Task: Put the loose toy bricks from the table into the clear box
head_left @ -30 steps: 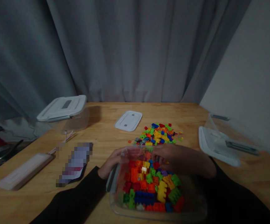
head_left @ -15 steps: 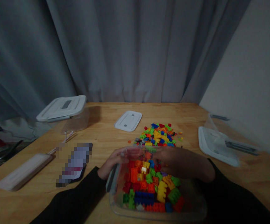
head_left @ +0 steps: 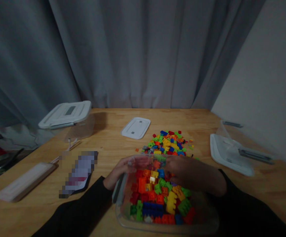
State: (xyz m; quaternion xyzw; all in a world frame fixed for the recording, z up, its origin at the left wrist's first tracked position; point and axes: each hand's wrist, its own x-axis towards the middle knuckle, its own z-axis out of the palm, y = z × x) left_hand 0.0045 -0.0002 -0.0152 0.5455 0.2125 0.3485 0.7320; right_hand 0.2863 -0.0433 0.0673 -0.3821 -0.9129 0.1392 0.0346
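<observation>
A clear plastic box (head_left: 167, 229) stands at the table's front edge, with many colored toy building bricks (head_left: 152, 196) inside. My left hand (head_left: 118, 169) rests at the box's far left corner. Its fingers stretch along the far wall, partly seen through the plastic, and it appears to hold no brick. My right hand (head_left: 182, 171) reaches over the right side, its fingers curled near the far end of the box. Its fingertips are partly hidden, and I cannot make out what they hold. A pile of smaller bricks (head_left: 169, 143) lies just beyond the box.
A lidded clear box (head_left: 70, 115) stands at the left. A white lid (head_left: 136, 128) lies behind the brick pile. Another clear box (head_left: 246, 141) and a white lid (head_left: 229, 159) are at the right. A pale power strip (head_left: 26, 182) and a blurred-out phone-like object (head_left: 80, 172) lie at the left.
My right hand's fingers have curled in more, and the hand has shifted slightly. My left hand and the box stay where they were.
</observation>
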